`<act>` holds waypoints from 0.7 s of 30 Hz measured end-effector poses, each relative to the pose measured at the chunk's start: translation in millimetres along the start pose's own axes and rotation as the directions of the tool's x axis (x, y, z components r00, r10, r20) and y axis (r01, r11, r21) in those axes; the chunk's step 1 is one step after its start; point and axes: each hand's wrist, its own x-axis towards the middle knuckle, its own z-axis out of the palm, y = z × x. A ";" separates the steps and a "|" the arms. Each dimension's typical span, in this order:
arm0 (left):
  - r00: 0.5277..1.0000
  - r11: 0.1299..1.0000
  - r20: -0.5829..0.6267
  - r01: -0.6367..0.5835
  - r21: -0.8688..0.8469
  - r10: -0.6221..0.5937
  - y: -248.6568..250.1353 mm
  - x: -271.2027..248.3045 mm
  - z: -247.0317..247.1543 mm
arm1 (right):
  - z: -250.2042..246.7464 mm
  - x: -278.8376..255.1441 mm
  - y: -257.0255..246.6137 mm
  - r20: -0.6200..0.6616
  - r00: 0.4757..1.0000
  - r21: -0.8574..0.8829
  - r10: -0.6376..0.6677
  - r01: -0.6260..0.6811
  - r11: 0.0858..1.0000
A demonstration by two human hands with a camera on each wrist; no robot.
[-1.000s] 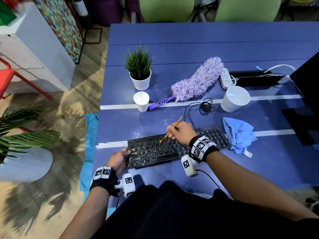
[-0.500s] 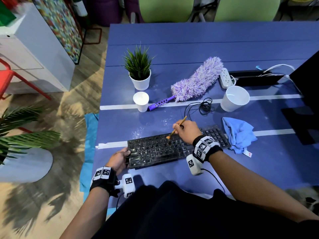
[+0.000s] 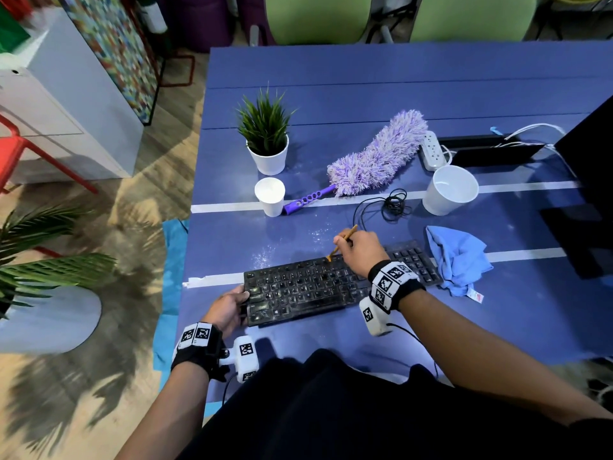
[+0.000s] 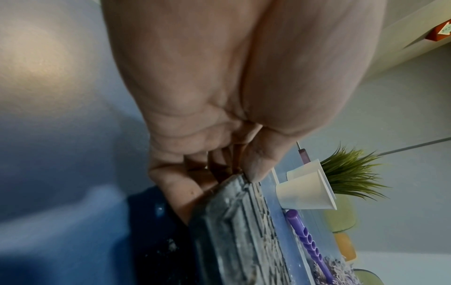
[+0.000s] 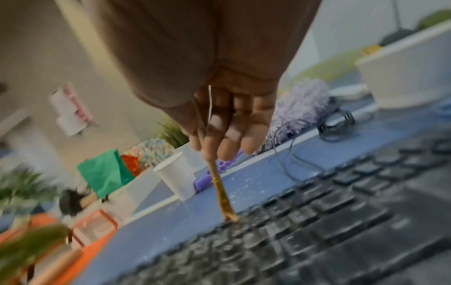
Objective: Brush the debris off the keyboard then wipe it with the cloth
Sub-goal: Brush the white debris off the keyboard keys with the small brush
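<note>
Apparently right hand (image 3: 360, 249) presses brush (image 3: 341, 242) onto keyboard's (image 3: 318, 290) far edge.

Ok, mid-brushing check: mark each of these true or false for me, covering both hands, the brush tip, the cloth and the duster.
1. The right hand grips the brush. True.
2. The brush tip rests on the blue cloth. False: it touches the keyboard at its far edge.
3. The left hand holds the keyboard's left end. True.
4. The cloth covers the keys. False: it lies crumpled by the keyboard's right end.
5. The purple duster lies beyond the keyboard. True.
</note>
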 end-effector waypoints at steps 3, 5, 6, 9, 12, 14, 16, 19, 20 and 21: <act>1.000 1.000 0.003 0.003 0.010 -0.003 0.2 -0.4 0.0 | 10.5 -3.4 -9.0 0.132 0.988 0.008 -0.083 0.083 0.997; 1.000 1.000 -0.009 0.002 0.013 -0.002 0.1 0.3 0.4 | 18.9 -1.8 -8.7 0.141 0.988 -0.070 -0.071 0.081 0.994; 1.000 1.000 -0.015 -0.001 0.012 0.002 -0.3 0.5 0.5 | 21.0 -1.0 -7.6 0.112 0.991 -0.140 -0.068 0.084 0.987; 1.000 1.000 -0.012 0.002 -0.006 -0.002 -1.5 0.2 -0.7 | 23.0 0.2 -13.1 0.083 0.990 -0.169 -0.117 0.129 0.977; 1.000 1.000 -0.008 0.003 -0.023 -0.003 -1.7 0.6 -2.7 | 19.9 3.6 -17.5 0.103 0.983 -0.154 -0.152 0.166 0.974; 1.000 1.000 0.000 0.005 -0.031 -0.005 -1.6 1.0 -2.7 | 18.3 4.6 -16.5 0.180 0.975 -0.123 -0.133 0.156 0.980; 1.000 0.999 -0.005 0.005 -0.036 -0.005 -0.8 0.4 -1.3 | 19.7 9.9 -13.2 0.159 0.980 -0.197 -0.115 0.146 0.969; 0.999 1.000 -0.033 0.001 -0.017 -0.001 0.2 1.6 -1.4 | 19.0 11.9 -15.4 0.109 0.987 -0.312 -0.118 0.146 0.939; 0.999 1.000 -0.036 0.001 -0.015 -0.001 0.3 2.8 -2.4 | 19.5 9.4 -18.5 0.142 0.982 -0.250 -0.124 0.157 0.955; 0.999 1.000 -0.044 0.001 -0.013 -0.002 -0.2 3.8 -4.3 | 22.2 5.9 -20.7 0.180 0.975 -0.125 -0.126 0.150 0.981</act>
